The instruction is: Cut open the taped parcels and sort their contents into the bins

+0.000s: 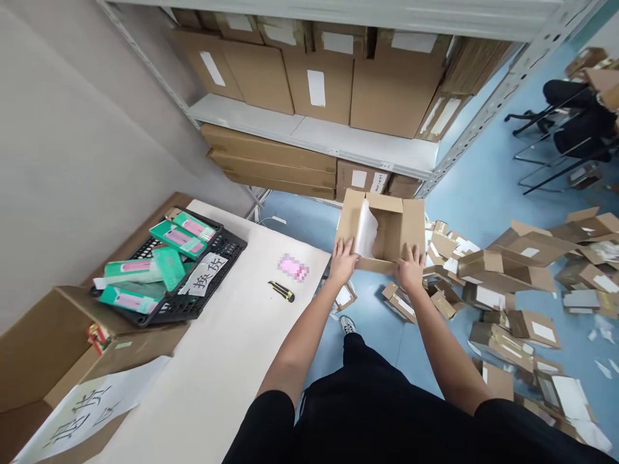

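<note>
An opened cardboard box (387, 235) is held out over the blue floor beyond the table's right edge, its flaps spread. Inside it, against the left side, lies a whitish sheet of wrapping (367, 229). My left hand (343, 261) grips the box's near left flap and corner. On the near right flap, my right hand (411, 266) has its fingers laid over the cardboard. On the white table (232, 341), left of my hands, are a yellow-and-black box cutter (281, 291) and a pink item (293, 267) that is blurred out.
A black crate (193, 303) of green-and-pink packages stands at the table's far left, near a large open carton (53, 348). Metal shelving (271, 119) with cartons rises ahead. Many discarded boxes (503, 264) litter the floor on the right, with black chairs (575, 132) beyond.
</note>
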`<state>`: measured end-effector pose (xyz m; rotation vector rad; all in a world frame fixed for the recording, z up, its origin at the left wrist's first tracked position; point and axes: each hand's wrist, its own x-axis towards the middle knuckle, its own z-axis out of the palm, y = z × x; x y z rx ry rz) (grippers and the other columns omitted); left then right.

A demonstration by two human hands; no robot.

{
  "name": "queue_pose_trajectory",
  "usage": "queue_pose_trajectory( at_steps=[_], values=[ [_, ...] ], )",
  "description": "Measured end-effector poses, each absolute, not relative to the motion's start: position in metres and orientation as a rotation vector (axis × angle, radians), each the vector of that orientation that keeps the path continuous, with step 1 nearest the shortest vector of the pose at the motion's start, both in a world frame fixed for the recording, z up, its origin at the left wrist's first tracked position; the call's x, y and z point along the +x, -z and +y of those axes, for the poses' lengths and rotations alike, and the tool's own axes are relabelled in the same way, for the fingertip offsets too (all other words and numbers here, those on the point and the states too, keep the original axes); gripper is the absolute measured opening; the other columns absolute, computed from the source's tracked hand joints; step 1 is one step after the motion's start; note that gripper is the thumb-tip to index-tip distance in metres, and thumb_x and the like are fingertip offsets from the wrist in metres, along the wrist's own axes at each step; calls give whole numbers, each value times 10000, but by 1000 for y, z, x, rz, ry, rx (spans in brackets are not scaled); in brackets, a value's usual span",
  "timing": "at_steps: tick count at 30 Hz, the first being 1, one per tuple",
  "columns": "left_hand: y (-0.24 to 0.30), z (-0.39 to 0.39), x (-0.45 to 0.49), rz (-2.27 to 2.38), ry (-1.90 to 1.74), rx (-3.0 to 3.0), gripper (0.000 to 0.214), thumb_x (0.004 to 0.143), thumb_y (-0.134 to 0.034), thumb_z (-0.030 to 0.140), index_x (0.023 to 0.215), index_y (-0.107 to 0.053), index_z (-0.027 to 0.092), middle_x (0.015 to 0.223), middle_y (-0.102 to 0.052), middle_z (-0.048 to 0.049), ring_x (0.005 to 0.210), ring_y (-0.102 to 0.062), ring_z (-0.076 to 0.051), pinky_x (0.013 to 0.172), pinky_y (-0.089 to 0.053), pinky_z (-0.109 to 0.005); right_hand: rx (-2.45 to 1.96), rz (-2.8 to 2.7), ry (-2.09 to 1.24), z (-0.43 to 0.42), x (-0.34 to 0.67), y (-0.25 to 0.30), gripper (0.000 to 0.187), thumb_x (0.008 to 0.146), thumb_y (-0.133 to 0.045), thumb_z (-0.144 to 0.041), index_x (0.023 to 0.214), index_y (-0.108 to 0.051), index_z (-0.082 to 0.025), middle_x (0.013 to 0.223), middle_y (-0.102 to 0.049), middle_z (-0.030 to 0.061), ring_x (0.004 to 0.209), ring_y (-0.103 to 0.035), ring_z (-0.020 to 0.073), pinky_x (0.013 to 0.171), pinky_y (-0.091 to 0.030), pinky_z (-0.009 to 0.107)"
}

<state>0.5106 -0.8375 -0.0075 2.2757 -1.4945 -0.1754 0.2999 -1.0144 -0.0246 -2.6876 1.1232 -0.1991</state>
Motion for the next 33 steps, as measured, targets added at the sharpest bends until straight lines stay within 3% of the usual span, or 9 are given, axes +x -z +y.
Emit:
queue_pose_trajectory(
  at_steps=[4,10,14,17,22,33],
  values=[
    [16,-828,507,-1516,235,2257,417,957,-620,106,1318,-750,268,1717,-418,-87,1646,-250,-330,1282,-371,-601,-2615,1191,75,-1027,294,40,590,783,-702,-215,1373,-722,-201,1712,-386,178,1610,-209,505,1205,-290,770],
    [7,-739,535,-1151,106,2445,506,956,-626,126,1442,-670,259,1718,-415,-99,1643,-259,-338,1276,-391,-584,-2702,721,300,-1007,377,38,556,875,-604,-265,1414,-663,-141,1674,-426,202,1570,-328,441,1240,-337,678],
    [-3,-646,544,-826,-30,2566,511,969,-599,137,1469,-636,232,1705,-431,-114,1636,-274,-340,1276,-394,-577,-2719,365,355,-949,458,21,581,905,-593,-265,1469,-611,-125,1728,-338,200,1590,-281,429,1254,-328,655],
    [-9,-567,530,-591,-140,2617,521,979,-574,149,1491,-615,238,1694,-444,-113,1633,-281,-336,1264,-413,-566,-2688,126,387,-881,500,7,617,908,-597,-265,1511,-577,-138,1762,-275,175,1608,-241,423,1275,-302,649],
    [-14,-430,471,-236,-275,2654,579,981,-557,159,1553,-555,251,1703,-429,-113,1634,-275,-338,1246,-429,-563,-2620,-246,392,-737,523,-9,591,932,-563,-274,1512,-577,-158,1734,-325,181,1609,-259,408,1265,-329,643],
    [-22,-133,234,618,-519,2659,636,960,-621,189,1585,-522,257,1735,-375,-113,1639,-250,-368,1249,-415,-562,-2330,-1027,171,-353,447,-10,575,942,-568,-278,1507,-586,-177,1734,-326,177,1600,-285,410,1230,-384,641]
  ],
)
